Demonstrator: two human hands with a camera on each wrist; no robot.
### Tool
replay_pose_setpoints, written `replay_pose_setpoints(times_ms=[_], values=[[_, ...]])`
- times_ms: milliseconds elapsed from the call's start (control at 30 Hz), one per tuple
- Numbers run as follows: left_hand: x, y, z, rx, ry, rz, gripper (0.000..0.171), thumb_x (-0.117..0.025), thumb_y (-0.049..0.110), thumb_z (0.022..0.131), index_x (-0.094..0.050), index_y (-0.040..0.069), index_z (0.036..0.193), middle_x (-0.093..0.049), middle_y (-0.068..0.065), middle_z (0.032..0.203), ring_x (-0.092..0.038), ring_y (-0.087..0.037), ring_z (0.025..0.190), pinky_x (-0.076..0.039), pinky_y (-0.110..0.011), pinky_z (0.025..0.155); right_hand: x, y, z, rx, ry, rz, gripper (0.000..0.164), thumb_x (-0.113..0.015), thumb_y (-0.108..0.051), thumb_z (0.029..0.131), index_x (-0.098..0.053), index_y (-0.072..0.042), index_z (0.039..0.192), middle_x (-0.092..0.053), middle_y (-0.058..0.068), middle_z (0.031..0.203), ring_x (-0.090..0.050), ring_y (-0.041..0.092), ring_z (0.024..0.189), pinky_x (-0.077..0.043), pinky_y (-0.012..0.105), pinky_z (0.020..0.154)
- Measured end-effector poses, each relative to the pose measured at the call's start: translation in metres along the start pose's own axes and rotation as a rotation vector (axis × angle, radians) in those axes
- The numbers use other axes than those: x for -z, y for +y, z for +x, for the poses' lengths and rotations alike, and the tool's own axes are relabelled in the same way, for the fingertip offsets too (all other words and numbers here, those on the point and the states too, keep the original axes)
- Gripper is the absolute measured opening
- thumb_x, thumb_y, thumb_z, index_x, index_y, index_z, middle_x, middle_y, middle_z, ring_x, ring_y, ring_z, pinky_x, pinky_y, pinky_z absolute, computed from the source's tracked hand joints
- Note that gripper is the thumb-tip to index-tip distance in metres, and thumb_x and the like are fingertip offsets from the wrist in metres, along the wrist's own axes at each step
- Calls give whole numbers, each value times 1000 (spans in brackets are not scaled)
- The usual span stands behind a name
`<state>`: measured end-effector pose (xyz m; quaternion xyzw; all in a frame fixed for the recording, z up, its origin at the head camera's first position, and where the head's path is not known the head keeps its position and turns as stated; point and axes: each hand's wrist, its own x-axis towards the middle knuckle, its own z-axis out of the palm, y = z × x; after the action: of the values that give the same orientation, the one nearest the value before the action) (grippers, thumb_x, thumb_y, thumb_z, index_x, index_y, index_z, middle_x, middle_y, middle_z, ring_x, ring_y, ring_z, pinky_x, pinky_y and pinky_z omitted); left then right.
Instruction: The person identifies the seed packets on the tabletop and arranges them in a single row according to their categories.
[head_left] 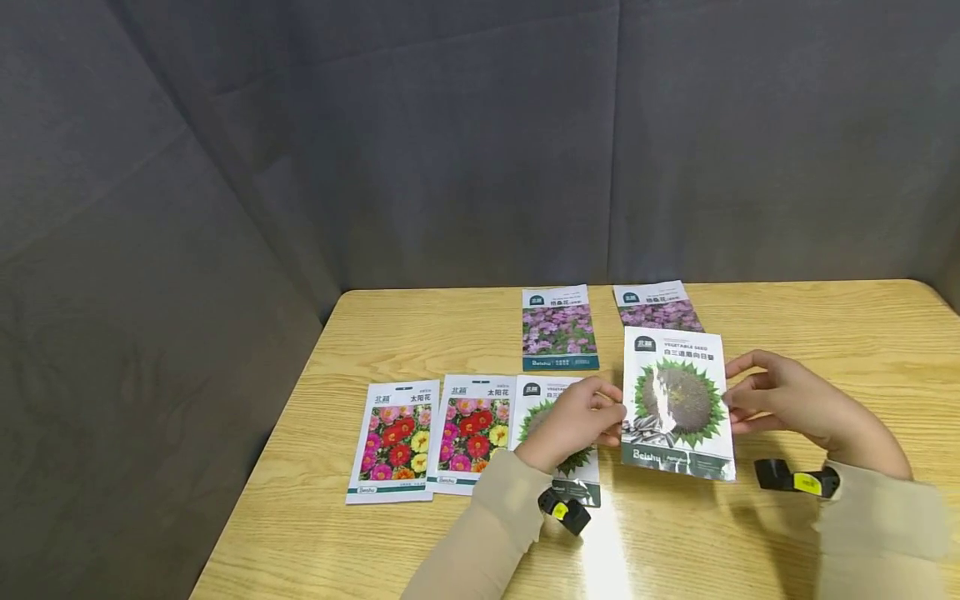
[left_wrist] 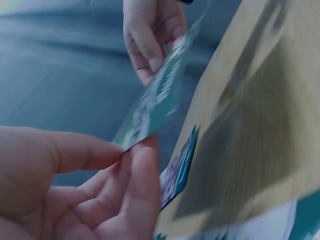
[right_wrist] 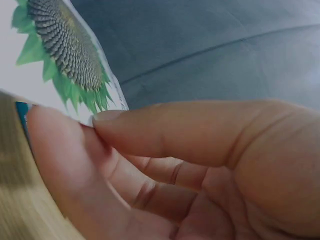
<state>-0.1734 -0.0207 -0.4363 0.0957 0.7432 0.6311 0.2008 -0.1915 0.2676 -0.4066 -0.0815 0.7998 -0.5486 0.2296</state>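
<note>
Held Beishu sunflower seed packet [head_left: 675,404]: raised above the table [head_left: 300,533], just right of the lying sunflower seed packet [head_left: 588,469] and well in from the table's left edge.
Left hand [head_left: 577,417]: closed to a narrow pinch, gripping the held packet's left edge between thumb and fingertips.
Right hand [head_left: 791,404]: closed likewise, pinching the opposite edge, with thumb over the printed front and a finger behind.
Handling: best kept lightly taut, with both pinches level and near the margins, to avoid creasing the glossy film or twisting the sheet.
Facing: printed front toward the wearer, title end toward the table's far edge, green band toward the near side.
Long axis: running near to far, only slightly off straight, with the lower end a little rightward.
Far edge: left purple-flower packet [head_left: 558,329] and right purple-flower packet [head_left: 656,310], the latter partly hidden.
Toward left edge: outer 太阳花 packet [head_left: 393,442] and inner 太阳花 packet [head_left: 472,433], side by side.
</note>
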Motion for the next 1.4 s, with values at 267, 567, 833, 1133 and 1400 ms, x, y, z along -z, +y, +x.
replay_pose_setpoints(times_ms=[267,567,833,1133,1400], values=[[18,1,-2,42,-36,224,12,-59,9,103,-66,2,96,-66,-4,70,-70,-18,62,-57,-27,57,-18,0,13,-34,-109,5,17,-50,-7,104,-45,9,109,-62,13,81,-69,22,69,-62,38,68],[20,0,-5,133,-53,306,24,-57,10,104,-66,6,82,-67,-6,67,-70,-18,58,-50,-24,52,-25,11,24,-42,-215,25,12,-50,-6,104,-49,6,99,-64,13,76,-69,19,64,-61,34,63],[19,-1,-8,165,-63,378,29,-55,10,104,-66,5,78,-67,-5,62,-67,-16,53,-52,-24,56,-28,14,27,-86,-258,31,12,-51,-6,104,-49,3,97,-67,13,76,-71,21,64,-60,31,59],[18,-5,-7,205,-70,375,37,-53,12,105,-61,4,69,-67,-7,60,-66,-13,49,-48,-23,48,-35,17,29,-107,-279,34,11,-51,-6,103,-49,3,97,-66,11,74,-72,22,65,-61,30,59],[16,-6,-8,211,-65,372,40,-54,12,105,-63,3,67,-67,-7,58,-66,-14,48,-52,-25,48,-36,24,34,-118,-271,-6,11,-50,-5,104,-51,4,97,-65,10,73,-72,22,64,-60,30,58]])
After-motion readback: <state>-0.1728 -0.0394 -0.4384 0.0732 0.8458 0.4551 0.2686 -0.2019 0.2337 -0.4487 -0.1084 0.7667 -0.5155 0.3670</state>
